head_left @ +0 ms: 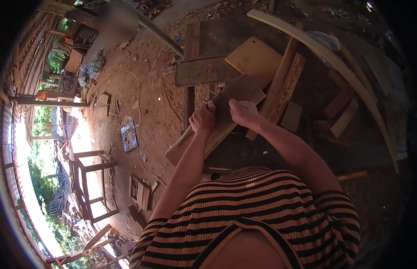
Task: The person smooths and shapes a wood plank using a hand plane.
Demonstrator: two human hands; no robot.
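Note:
A long wooden board [185,144] lies slantwise in front of me, its far end reaching past my hands. Over its middle sits a dark, flat, sheet-like piece [222,109], too dim to name exactly. My left hand [202,118] is closed at the left edge of this piece, fingers curled. At its right edge my right hand [244,113] is closed too, with the thumb side toward the left hand. The fingers hide how the piece is gripped.
A pale board with a small hole [254,60] lies beyond, beside rough wooden strips [287,87]. A long curved strip [338,58] arcs along the right. Wooden frames [94,168] stand on the littered dirt floor at left. A blurred shape [117,20] is at upper left.

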